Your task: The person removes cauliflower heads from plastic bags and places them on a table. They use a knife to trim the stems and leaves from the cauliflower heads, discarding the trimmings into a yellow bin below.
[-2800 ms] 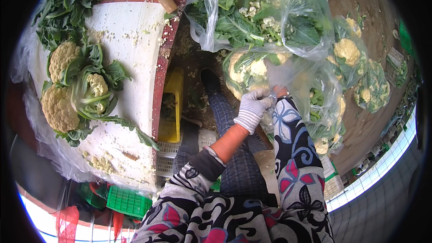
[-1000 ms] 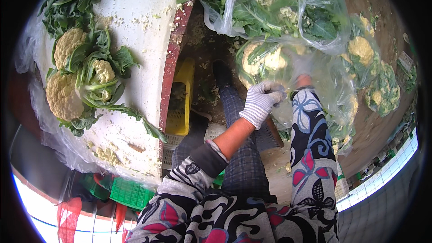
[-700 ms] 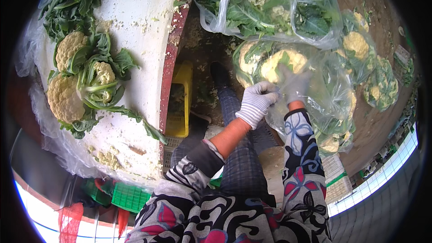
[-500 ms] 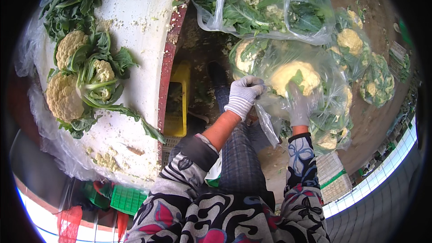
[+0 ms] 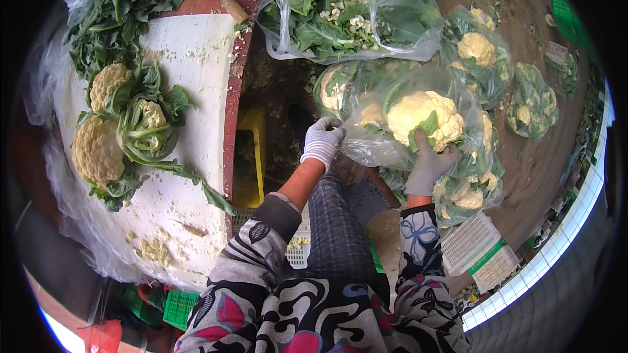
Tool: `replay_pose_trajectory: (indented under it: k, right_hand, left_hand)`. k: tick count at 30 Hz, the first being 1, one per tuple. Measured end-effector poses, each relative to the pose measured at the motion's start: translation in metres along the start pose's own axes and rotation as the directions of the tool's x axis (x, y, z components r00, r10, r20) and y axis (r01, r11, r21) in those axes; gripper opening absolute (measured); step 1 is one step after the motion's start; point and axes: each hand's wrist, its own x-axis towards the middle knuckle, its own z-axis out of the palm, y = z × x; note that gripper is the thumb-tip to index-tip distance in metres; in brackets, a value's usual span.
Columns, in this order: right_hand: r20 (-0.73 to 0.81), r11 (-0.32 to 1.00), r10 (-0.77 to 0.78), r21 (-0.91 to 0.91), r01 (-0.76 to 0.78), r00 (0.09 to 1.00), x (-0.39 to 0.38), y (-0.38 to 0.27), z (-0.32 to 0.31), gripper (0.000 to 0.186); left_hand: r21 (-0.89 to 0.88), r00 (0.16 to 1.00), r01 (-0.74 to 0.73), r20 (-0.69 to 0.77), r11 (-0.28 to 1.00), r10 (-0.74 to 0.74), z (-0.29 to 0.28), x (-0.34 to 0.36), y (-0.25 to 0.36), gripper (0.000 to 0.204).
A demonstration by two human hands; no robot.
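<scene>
My left hand point(image 5: 320, 140), in a striped glove, is closed on the left edge of a clear plastic bag point(image 5: 358, 150). My right hand point(image 5: 433, 163), in a grey glove, grips a pale cauliflower point(image 5: 425, 116) from its near side, with thumb and fingers against its underside and a green leaf. This head rests on the bag, among other bagged cauliflowers point(image 5: 468, 193) whose outlines blur under the plastic. Whether it is still partly covered by film I cannot tell.
A white board point(image 5: 196, 59) at left holds cauliflowers point(image 5: 97, 150) and leaves. A cleaver point(image 5: 233, 6) lies at its far end. A leaf-filled bag point(image 5: 340, 13) is ahead. A yellow crate point(image 5: 255, 157) sits below the board; a white crate point(image 5: 464, 242) is at right.
My left hand has moved left with the bag's edge. My right hand, hazy under plastic earlier, now shows more clearly on the cauliflower, which has become more visible. The view has shifted.
</scene>
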Motion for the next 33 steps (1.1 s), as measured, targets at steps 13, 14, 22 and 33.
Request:
replay_pose_trajectory:
  k: [13,14,22,33]
  right_hand:
    - [0.441,0.83,-0.205,-0.395,0.393,0.874,-0.072,-0.1,-0.087,0.095]
    - [0.483,0.828,-0.196,-0.385,0.408,0.853,-0.074,-0.11,-0.093,0.096]
    - [0.569,0.714,-0.258,-0.432,0.551,0.781,-0.127,-0.175,-0.128,0.094]
    - [0.975,0.523,-0.179,0.211,0.826,-0.135,-0.24,-0.157,0.012,0.084]
  left_hand:
    - [-0.157,0.941,-0.293,0.131,0.943,0.314,0.035,-0.078,0.038,0.053]
    - [-0.308,0.939,-0.214,0.197,0.927,0.282,0.039,-0.084,0.037,0.056]
    - [-0.312,0.689,0.565,0.688,0.764,-0.229,0.047,-0.144,0.043,0.086]
    - [-0.946,0.849,0.136,0.264,0.293,0.458,-0.183,-0.188,0.014,0.086]
